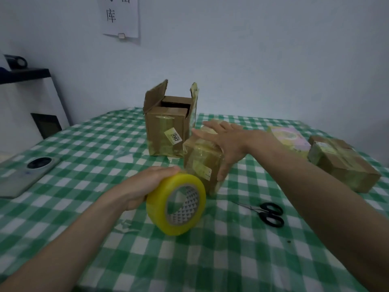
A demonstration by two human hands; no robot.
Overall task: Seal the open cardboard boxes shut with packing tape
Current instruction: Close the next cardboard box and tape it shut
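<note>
The right hand point(226, 142) lies on the small taped box point(202, 163) with fingers straight and spread: the fingers extend across the box's top face toward 10 o'clock, and the thumb runs down its right side face. The fingers are released, pressing flat rather than curling. The left hand point(145, 184) grasps the tape roll point(179, 204), fingers wrapped over the roll's upper rim, with the roll tilted so its cardboard core faces the camera. The roll is held above the table, just beside the small taped box, at 7 o'clock from it.

The small taped box stands on the green-checked tablecloth point(210, 260) near the table's centre. Directly at 11 o'clock from it, close by or touching, stands the open box point(168, 131), upright with its top flaps raised; its interior is dark and its contents cannot be determined. A label reading 2097 is stuck to its front face.

The scissors point(267, 212) lie flat on the cloth at 4 o'clock from the small taped box, apart from both hands. At 3 o'clock, near the table's right edge, lie a taped brown parcel point(343, 163) and, behind it, a pink-and-yellow package point(288, 138). At 9 o'clock, on the table's left edge, lies a phone point(27, 173), camera side up. A paper sheet point(122, 15) hangs on the wall at 12 o'clock.
</note>
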